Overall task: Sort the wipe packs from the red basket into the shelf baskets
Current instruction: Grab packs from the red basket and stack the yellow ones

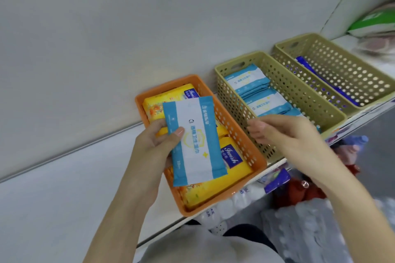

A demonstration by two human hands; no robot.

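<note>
My left hand [158, 141] grips a blue-and-white wipe pack [192, 141] by its left edge, thumb on its face, above the orange basket [241, 147]. Yellow wipe packs [213, 186] lie in that orange basket. My right hand [277, 132] hovers empty, its fingers loosely curled, over the near end of the middle olive basket [235, 102], which holds several matching blue-and-white packs [248, 80]. A second olive basket [363, 83] further right contains dark blue packs [307, 68]. The red basket is not in view.
The baskets stand side by side on a white shelf [53, 198] against a white back wall. A green-and-white package [372, 23] lies at the far right of the shelf. Below the shelf edge hang white and red packaged goods [299, 190].
</note>
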